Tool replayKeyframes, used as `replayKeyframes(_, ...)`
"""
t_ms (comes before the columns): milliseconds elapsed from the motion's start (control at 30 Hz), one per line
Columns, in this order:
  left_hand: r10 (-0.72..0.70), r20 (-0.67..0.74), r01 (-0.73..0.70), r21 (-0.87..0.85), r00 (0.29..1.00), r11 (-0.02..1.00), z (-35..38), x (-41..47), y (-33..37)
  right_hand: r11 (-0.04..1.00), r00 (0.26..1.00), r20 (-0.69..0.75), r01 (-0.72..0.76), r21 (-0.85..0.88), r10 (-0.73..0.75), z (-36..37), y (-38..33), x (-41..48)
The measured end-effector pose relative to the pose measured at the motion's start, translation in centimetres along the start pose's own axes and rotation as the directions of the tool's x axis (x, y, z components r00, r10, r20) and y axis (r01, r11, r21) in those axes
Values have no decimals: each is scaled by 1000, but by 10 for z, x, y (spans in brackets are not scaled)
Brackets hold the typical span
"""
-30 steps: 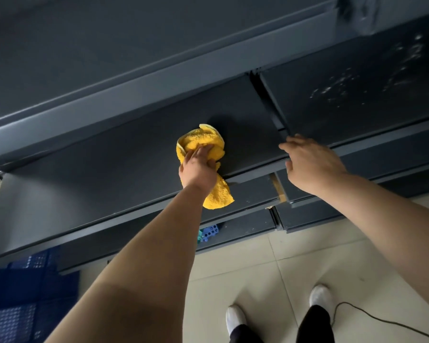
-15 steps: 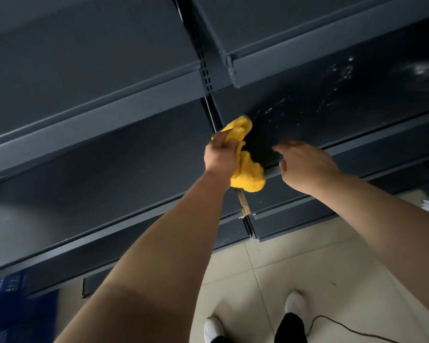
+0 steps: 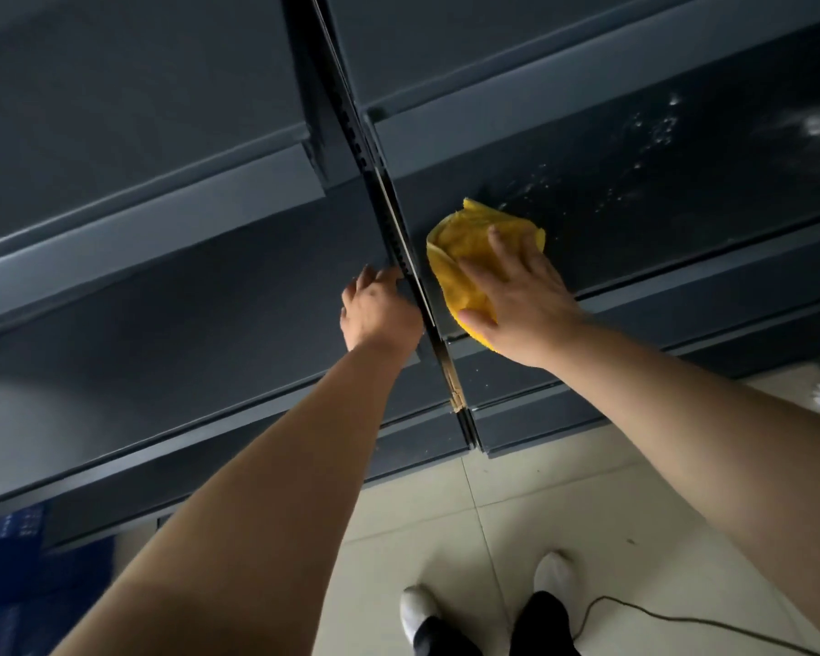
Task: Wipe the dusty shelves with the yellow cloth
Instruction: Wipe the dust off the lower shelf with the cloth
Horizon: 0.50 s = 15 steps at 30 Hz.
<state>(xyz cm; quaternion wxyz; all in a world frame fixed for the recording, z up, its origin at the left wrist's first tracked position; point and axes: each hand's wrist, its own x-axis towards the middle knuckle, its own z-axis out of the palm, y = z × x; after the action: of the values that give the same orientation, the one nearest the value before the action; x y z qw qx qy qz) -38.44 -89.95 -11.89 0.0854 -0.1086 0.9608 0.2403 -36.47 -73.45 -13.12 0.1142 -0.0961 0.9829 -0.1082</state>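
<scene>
The yellow cloth [image 3: 460,258] lies bunched on the near left corner of a dark grey shelf [image 3: 635,220] speckled with pale dust. My right hand [image 3: 521,295] lies flat on the cloth, fingers spread, pressing it down. My left hand [image 3: 377,314] rests at the front edge of the neighbouring left shelf [image 3: 185,333], beside the slotted upright post [image 3: 398,248] that divides the two bays. Nothing is in the left hand; its fingers curl loosely against the edge.
More dark shelves run above [image 3: 564,49] and below [image 3: 540,419]. Blue plastic crates [image 3: 10,561] sit at the lower left. My white shoes [image 3: 557,580] stand on pale floor tiles, with a thin cable [image 3: 659,617] trailing to the right.
The cloth has passed from my left hand to my right hand and now lies flat on the dusty right shelf. My left hand moved left of the post.
</scene>
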Motion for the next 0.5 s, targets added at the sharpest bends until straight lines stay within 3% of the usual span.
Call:
replayKeyframes(100,66,17,-67,94,998,993,-3,9,-10,998,999,35,4,-66,-1,10,-7,16)
replayKeyframes(300,151,17,-152,60,988,987,-5,38,-5,987,998,-32,49,-154,-55,14,-9,44)
replayKeyframes(500,189,7,-189,93,982,978,-4,65,-9,988,998,-53,-37,-148,29,14,-12,105)
